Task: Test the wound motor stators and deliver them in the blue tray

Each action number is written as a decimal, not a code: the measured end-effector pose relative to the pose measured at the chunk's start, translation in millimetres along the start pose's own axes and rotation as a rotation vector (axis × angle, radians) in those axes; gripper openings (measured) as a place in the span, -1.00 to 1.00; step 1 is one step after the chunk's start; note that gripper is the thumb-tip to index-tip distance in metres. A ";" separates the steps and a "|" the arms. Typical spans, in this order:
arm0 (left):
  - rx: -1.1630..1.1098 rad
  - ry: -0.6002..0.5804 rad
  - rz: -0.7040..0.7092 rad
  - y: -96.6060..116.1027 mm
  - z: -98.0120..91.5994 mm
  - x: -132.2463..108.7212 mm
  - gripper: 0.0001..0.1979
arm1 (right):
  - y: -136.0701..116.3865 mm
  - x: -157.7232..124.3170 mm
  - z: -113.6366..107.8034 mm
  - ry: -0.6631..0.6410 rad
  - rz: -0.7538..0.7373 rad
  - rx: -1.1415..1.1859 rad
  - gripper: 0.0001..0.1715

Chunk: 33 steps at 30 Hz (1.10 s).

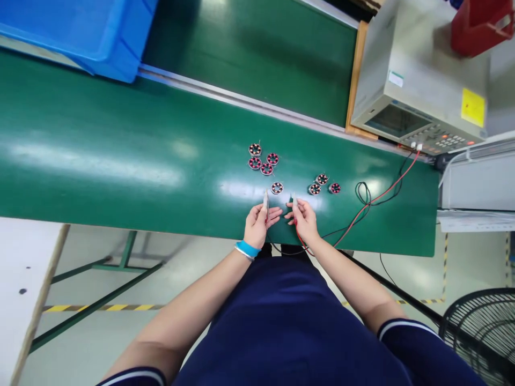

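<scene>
I stand at the green bench (100, 134), with the boxy instrument (426, 64) at its far right, from which a red lead (369, 203) and a black lead (356, 188) run toward me. My left hand (257, 222) and right hand (304, 219) sit near the bench's front edge, a gap between them. Beyond them lie a group of four wound rings (266, 169) and, off to the right, a group of three rings (314, 188). I pinch the left clip (266, 199) and the right clip (295, 201) between thumb and forefinger, my other fingers loose. Smallest, the single ring (273, 188) lies flat just beyond my hands, between the clip tips and apart from both. I judge this step to be poising the clips beside that ring; the next move, I think, calls for steady tips and slack leads.
</scene>
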<state>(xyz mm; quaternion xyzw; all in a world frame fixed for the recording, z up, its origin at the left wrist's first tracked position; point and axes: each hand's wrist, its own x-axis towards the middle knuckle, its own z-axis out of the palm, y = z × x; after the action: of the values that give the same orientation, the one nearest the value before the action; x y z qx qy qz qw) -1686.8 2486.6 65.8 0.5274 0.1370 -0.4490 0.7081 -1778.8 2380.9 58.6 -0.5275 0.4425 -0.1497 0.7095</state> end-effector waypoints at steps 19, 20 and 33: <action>0.031 0.007 0.026 4.7 -2.0 9.4 -0.66 | 3.0 -1.8 1.3 -0.124 0.015 -0.012 -0.42; 0.030 0.005 0.026 5.0 -2.4 10.3 -0.66 | 3.2 -1.1 2.2 -0.145 0.027 -0.002 -0.41; 0.028 -0.035 0.038 9.1 -4.7 14.0 -0.61 | -1.9 8.9 8.8 -0.190 0.021 0.003 -0.35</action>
<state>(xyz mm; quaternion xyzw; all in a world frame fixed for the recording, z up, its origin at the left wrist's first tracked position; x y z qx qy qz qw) -1670.5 2484.2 60.2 0.5319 0.1081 -0.4466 0.7113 -1766.4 2379.5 56.6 -0.5336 0.3785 -0.0923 0.7507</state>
